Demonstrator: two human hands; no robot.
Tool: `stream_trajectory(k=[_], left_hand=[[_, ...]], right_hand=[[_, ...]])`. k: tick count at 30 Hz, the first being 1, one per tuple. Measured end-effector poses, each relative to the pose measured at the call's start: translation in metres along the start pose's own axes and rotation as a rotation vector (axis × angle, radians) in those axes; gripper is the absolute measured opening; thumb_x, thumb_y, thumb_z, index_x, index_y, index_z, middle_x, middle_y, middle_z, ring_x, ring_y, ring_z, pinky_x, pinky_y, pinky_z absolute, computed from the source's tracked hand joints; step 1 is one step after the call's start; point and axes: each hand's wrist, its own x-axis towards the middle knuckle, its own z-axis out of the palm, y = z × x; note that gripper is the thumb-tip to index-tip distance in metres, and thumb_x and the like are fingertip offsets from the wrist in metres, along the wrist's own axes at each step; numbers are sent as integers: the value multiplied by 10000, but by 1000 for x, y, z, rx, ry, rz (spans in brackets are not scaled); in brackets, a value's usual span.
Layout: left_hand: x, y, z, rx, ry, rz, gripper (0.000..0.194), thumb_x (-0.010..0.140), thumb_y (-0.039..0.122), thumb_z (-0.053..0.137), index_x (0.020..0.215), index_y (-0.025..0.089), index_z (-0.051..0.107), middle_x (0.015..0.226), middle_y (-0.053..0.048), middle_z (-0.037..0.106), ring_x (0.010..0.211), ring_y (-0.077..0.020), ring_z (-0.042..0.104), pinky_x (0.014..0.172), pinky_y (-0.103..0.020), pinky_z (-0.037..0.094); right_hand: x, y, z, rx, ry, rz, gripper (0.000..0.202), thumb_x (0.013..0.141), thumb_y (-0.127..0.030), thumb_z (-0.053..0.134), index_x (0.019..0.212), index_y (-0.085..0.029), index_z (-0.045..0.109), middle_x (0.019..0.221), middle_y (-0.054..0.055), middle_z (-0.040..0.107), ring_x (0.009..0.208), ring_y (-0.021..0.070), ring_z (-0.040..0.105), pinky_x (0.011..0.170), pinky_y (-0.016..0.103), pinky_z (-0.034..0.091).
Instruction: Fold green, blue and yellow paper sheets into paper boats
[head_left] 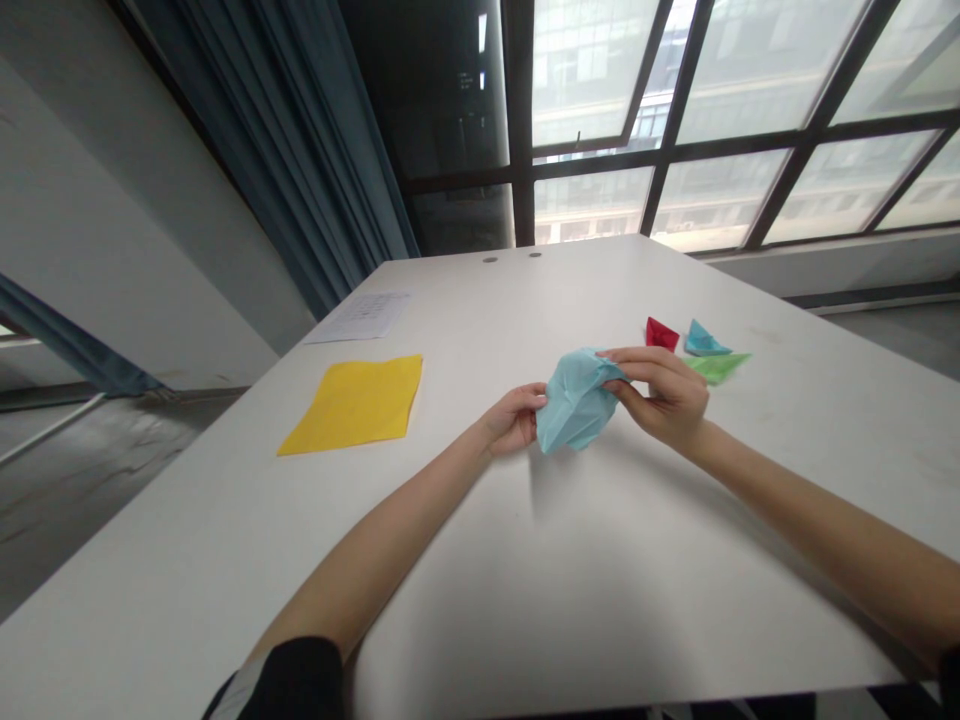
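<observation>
A creased sheet of light blue paper (577,400) is held up above the white table, partly folded and crumpled. My left hand (516,418) pinches its left edge between thumb and fingers. At the upper right edge, my right hand (664,392) grips the same paper, thumb below and fingers on top. Just beyond the right hand lie small folded paper pieces: a red one (661,334), a blue one (705,340) and a green one (718,367), the green one partly hidden by that hand.
Yellow paper (352,402) lies flat on the left of the white table (465,560). Behind it is a printed white sheet (361,317). Two dark round spots sit near the far table edge, with windows (592,200) beyond and a blue curtain (300,130) at left.
</observation>
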Motion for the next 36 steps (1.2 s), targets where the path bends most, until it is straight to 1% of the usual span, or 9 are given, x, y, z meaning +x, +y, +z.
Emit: stream_trajectory(k=[7, 12, 16, 19, 21, 23, 27, 30, 36], left_hand=[[2, 0, 2, 38, 74, 52, 231, 534, 131, 617, 758, 114, 564, 650, -9, 598, 599, -121, 584, 650, -257, 475], [6, -5, 3, 85, 113, 78, 215, 513, 128, 632, 707, 108, 542, 587, 12, 576, 502, -84, 542, 564, -214, 448], [8, -2, 5, 232, 168, 92, 271, 560, 185, 673, 791, 118, 547, 639, 4, 596, 535, -81, 547, 574, -211, 438], [6, 8, 12, 523, 268, 275, 304, 621, 246, 679, 873, 161, 531, 812, -21, 627, 704, -117, 584, 657, -245, 445], [0, 18, 22, 836, 327, 525, 216, 663, 280, 659, 804, 164, 543, 991, -54, 607, 914, -160, 561, 763, -280, 429], [-8, 28, 34, 1146, 296, 700, 155, 718, 315, 618, 755, 170, 578, 1077, -73, 578, 1017, -184, 519, 851, -325, 394], [-23, 41, 57, 1474, 147, 971, 252, 668, 367, 673, 827, 180, 617, 943, -74, 623, 926, -182, 549, 854, -339, 396], [-26, 41, 64, 1557, 105, 1067, 269, 663, 379, 677, 826, 176, 611, 845, -60, 651, 839, -173, 563, 795, -329, 422], [-23, 36, 61, 1683, 102, 1096, 112, 748, 292, 599, 763, 182, 611, 746, -31, 670, 767, -155, 561, 746, -304, 429]], right_hand=[[0, -1, -1, -7, -18, -6, 211, 711, -114, 632, 879, -242, 625, 886, 40, 667, 787, 185, 647, 678, 337, 571], [0, -2, 0, -12, -34, 6, 203, 720, -120, 625, 892, -229, 624, 889, 52, 670, 803, 184, 646, 698, 326, 569], [-1, 0, 0, -28, -70, 1, 188, 727, -121, 618, 884, -224, 621, 882, 53, 669, 804, 176, 645, 717, 318, 562], [-3, 4, 0, -64, -110, 35, 157, 744, -135, 602, 873, -223, 621, 880, 56, 669, 804, 173, 644, 725, 319, 556], [-4, 6, 1, -71, -126, 54, 152, 752, -139, 593, 877, -221, 621, 893, 61, 667, 815, 174, 641, 732, 321, 553], [-5, 9, 1, -63, -139, 53, 157, 757, -136, 586, 884, -220, 620, 912, 64, 666, 831, 174, 638, 743, 323, 549], [-7, 11, 2, -51, -185, 37, 148, 766, -145, 577, 881, -229, 616, 929, 59, 665, 868, 178, 632, 765, 331, 541], [-8, 11, 2, -40, -208, 12, 166, 761, -137, 583, 898, -227, 608, 940, 65, 661, 886, 180, 627, 775, 331, 538], [-12, 11, 3, -64, -230, 23, 195, 776, -135, 558, 940, -230, 603, 970, 63, 652, 892, 172, 624, 790, 317, 531]])
